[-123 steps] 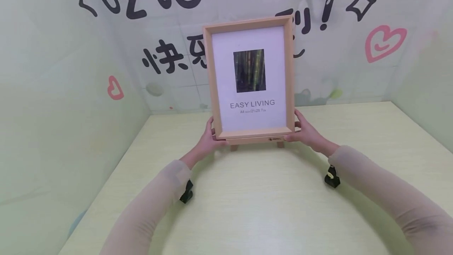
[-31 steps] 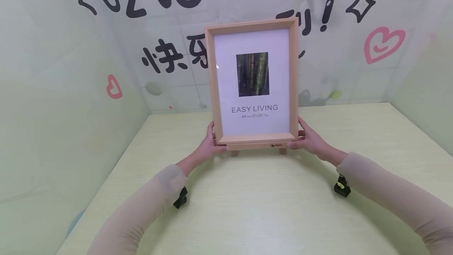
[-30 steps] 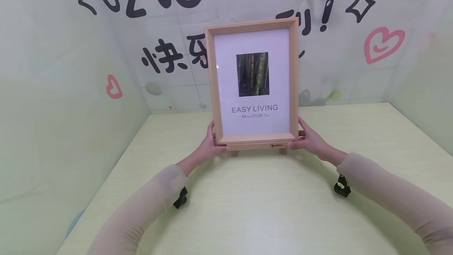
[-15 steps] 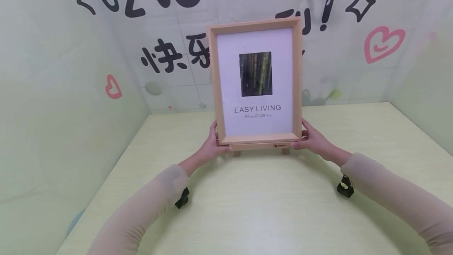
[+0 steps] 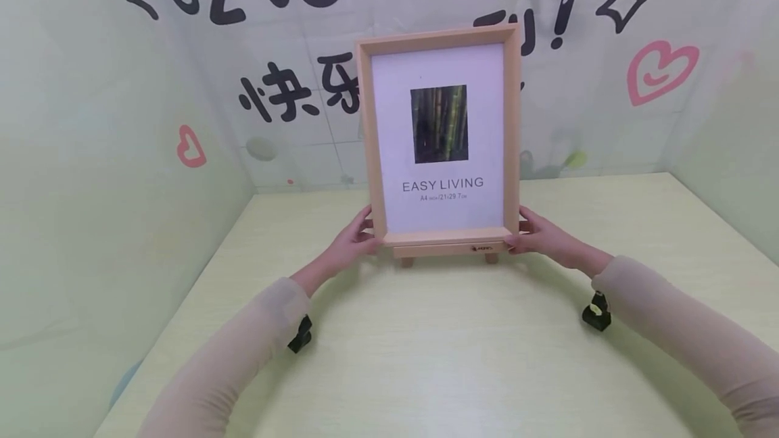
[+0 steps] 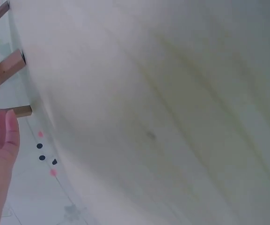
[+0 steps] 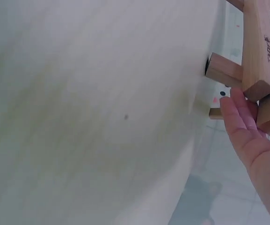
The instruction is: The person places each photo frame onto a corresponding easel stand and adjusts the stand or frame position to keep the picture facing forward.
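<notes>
In the head view, a wooden picture frame (image 5: 513,140) with a white "EASY LIVING" sheet and a bamboo picture stands on the ledge of a small wooden easel (image 5: 438,250). My left hand (image 5: 351,240) touches the frame's lower left corner, its fingers loosely extended at the edge. My right hand (image 5: 544,240) holds the lower right corner, thumb in front and fingers behind. In the right wrist view that hand's fingers (image 7: 240,115) reach past the ledge's end. Fingers (image 6: 10,129) lie by the easel's back leg in the left wrist view.
A pale wood-grain table (image 5: 389,357) extends under the easel. Behind it hangs a white backdrop (image 5: 292,154) with black lettering and pink hearts. Pale panels stand at the left and right. Black wrist mounts (image 5: 598,313) hang under both sleeves.
The frame and easel have shifted slightly right. Over the last half second my left hand has loosened and drawn left, its thumb off the ledge; my right thumb has slid slightly outward.
</notes>
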Available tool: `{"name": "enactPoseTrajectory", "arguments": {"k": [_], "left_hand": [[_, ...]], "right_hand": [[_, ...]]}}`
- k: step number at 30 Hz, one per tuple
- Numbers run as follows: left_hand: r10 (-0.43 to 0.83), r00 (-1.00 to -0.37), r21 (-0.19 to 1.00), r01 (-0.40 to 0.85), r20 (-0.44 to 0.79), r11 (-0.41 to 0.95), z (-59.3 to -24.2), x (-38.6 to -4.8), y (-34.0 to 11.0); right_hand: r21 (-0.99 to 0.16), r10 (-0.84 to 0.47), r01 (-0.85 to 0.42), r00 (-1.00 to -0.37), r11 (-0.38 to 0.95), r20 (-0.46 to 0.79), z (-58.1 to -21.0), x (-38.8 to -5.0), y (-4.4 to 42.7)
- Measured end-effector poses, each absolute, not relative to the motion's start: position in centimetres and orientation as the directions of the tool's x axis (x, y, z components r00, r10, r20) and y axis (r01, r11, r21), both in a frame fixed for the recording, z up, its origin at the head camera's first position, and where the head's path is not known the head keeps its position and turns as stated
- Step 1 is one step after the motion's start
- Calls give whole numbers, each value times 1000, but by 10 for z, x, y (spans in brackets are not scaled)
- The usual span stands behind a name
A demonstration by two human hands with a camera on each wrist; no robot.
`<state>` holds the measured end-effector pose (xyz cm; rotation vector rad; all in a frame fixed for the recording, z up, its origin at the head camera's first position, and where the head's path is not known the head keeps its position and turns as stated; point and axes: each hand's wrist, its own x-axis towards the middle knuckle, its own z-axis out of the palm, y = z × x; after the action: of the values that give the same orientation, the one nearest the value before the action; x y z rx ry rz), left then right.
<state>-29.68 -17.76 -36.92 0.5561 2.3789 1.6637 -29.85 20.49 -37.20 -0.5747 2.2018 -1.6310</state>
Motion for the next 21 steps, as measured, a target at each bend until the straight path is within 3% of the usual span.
{"name": "enactPoseTrajectory", "arguments": {"k": [21], "left_hand": [[429,-902,931,199,52,305,-370,-298,-182]], "right_hand": [[-955,-525,-91,-848,284,-76,-371,-301,207]]}}
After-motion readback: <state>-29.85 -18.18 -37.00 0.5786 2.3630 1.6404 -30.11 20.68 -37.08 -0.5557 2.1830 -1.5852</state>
